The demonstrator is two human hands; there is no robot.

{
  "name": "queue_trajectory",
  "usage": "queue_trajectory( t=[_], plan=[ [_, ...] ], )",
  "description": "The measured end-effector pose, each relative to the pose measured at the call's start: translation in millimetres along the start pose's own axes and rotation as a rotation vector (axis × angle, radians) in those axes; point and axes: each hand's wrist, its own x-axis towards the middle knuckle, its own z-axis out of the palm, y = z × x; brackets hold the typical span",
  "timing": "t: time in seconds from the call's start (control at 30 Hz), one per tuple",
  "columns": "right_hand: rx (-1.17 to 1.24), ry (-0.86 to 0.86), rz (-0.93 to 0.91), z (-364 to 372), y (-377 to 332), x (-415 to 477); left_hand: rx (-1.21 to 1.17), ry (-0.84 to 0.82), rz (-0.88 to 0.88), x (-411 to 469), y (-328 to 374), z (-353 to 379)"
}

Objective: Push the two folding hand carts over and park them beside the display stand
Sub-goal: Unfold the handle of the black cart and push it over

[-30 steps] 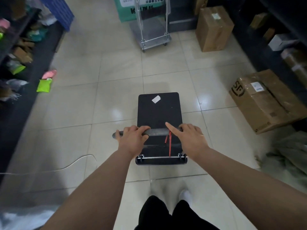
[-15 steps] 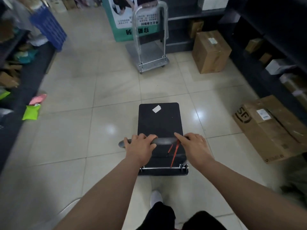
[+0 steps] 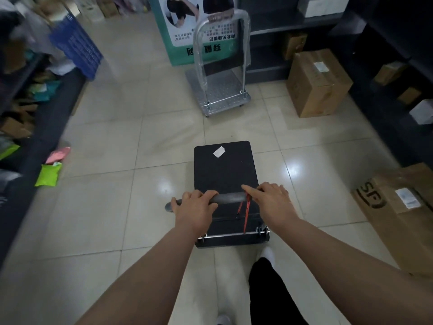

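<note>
A black folding hand cart (image 3: 223,171) stands on the tiled floor right in front of me, a white sticker on its deck and a red cord hanging from its handle bar (image 3: 230,197). My left hand (image 3: 194,208) is wrapped around the left part of the bar. My right hand (image 3: 271,202) grips the right part, index finger stretched along it. Further ahead a silver folding hand cart (image 3: 220,92) with an upright handle stands against a green-and-white display stand (image 3: 185,31).
Cardboard boxes sit to the right: one (image 3: 316,83) beside the silver cart, one (image 3: 396,207) near my right arm. Dark shelving (image 3: 386,66) lines the right side. Cluttered shelves, a blue crate (image 3: 75,45) and a green packet (image 3: 48,174) line the left.
The black cart and I have rolled forward along the aisle; the silver cart and display stand are nearer. Both hands keep their grip on the bar.
</note>
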Motion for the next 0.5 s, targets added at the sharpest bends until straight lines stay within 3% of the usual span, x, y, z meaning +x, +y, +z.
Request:
queue_trajectory(
  t=[0.23,0.5],
  plan=[
    [-0.066,-0.135,-0.179,-39,17,116,-0.017,-0.032,-0.164,79,12,-30],
    [-0.095,-0.200,-0.245,-57,13,213,-0.050,-0.016,-0.281,141,14,-51]
  ],
)
